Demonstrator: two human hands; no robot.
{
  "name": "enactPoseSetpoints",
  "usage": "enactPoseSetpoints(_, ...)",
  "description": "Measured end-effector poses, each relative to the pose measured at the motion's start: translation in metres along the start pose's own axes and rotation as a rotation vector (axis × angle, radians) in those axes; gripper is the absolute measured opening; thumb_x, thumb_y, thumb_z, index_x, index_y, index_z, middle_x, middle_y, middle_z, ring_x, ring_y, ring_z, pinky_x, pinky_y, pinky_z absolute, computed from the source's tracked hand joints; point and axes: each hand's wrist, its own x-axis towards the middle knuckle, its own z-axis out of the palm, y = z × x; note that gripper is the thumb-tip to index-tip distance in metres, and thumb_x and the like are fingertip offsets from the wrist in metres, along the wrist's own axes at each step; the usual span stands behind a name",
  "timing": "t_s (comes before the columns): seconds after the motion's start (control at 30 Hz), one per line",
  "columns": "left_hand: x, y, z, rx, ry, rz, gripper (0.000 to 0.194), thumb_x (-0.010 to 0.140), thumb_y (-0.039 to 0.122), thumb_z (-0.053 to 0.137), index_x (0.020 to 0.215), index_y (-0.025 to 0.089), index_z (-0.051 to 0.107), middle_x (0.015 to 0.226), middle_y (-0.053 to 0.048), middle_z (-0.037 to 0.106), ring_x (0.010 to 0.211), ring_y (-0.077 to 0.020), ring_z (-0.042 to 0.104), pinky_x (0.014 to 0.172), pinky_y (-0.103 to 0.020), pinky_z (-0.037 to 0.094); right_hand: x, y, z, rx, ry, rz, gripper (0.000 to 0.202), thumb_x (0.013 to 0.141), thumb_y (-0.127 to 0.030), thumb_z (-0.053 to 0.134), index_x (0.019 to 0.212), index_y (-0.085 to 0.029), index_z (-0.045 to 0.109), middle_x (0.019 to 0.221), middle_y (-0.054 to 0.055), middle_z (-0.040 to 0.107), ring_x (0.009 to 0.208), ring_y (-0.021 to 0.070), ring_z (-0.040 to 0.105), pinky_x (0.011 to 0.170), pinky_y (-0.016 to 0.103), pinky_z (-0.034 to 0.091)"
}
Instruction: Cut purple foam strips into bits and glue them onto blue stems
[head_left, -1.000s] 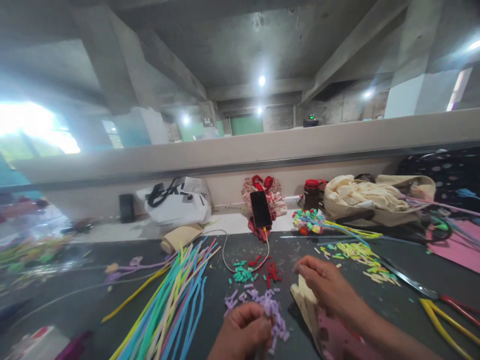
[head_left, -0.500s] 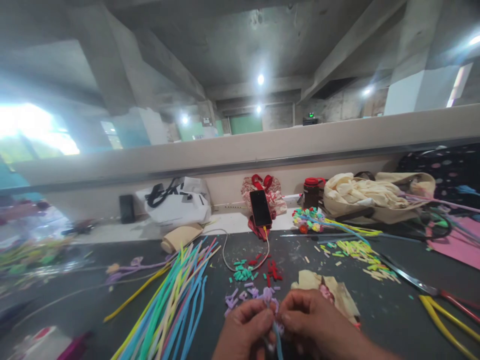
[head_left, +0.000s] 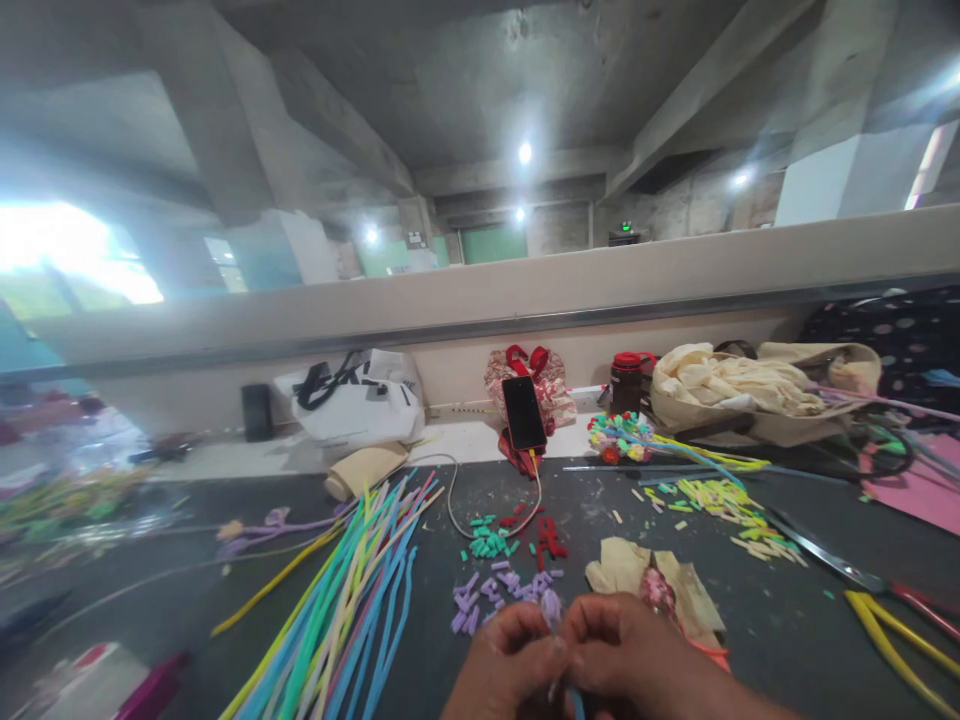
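Note:
At the bottom centre, my left hand [head_left: 508, 662] and my right hand [head_left: 634, 642] meet with fingertips pinched together. Between them rises a small purple fuzzy piece [head_left: 551, 606], and a light blue pipe cleaner [head_left: 576, 703] shows below the fingers. The fingers hide where the two meet. Just beyond my left hand lies a pile of short purple pipe cleaner pieces [head_left: 466, 606]. Near my right hand, a crumpled beige wrapper [head_left: 694, 590] holds something reddish and shiny [head_left: 657, 590].
Long coloured pipe cleaners [head_left: 337, 600] lie at left. Beyond my hands are green cut pieces [head_left: 487, 541], red pieces [head_left: 552, 538] and a cabled phone [head_left: 523, 413]. Red-handled scissors [head_left: 840, 568] lie at right, near yellow-green pieces [head_left: 712, 500]. Bags and a bottle [head_left: 625, 385] line the back.
My hands have drawn closer together and slightly right. Less of the blue pipe cleaner shows below the fingers, and the purple piece sits a little lower and further right.

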Motion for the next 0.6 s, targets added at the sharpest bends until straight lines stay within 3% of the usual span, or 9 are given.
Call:
enactPoseSetpoints(0.23,-0.001,-0.001,0.000,0.068,-0.009,0.050,0.041,0.031,0.036,0.079,0.052,0.015,0.051,0.046,0.002,0.054,0.043,-0.0086,0.046,0.048,-0.021,0.031,-0.009,-0.006,0.003,-0.025,-0.051,-0.040,0.018,0.060,-0.023,0.064,0.070,-0.012,0.053,0.053,-0.006,0.046,0.045,0.0028,0.036,0.043,0.015,0.023)
enactPoseSetpoints(0.4,-0.005,0.006,0.003,0.105,-0.050,0.073,0.042,0.032,0.037,0.079,0.059,0.014,0.056,0.051,0.000,0.057,0.046,-0.0112,0.049,0.050,-0.023,0.033,-0.007,-0.002,0.001,-0.091,-0.018,-0.094,0.012,0.063,-0.022,0.059,0.066,-0.012,0.054,0.051,-0.005,0.043,0.045,0.0038,0.033,0.043,0.017,0.021)
enactPoseSetpoints(0.6,-0.009,0.019,0.002,0.054,-0.051,0.047,0.039,0.035,0.031,0.080,0.060,0.015,0.054,0.054,0.001,0.055,0.046,-0.0074,0.046,0.049,-0.020,0.033,-0.006,-0.004,0.002,-0.262,0.029,-0.177,0.010,0.065,-0.020,0.054,0.066,-0.013,0.059,0.052,-0.005,0.044,0.049,0.0063,0.037,0.045,0.017,0.024)
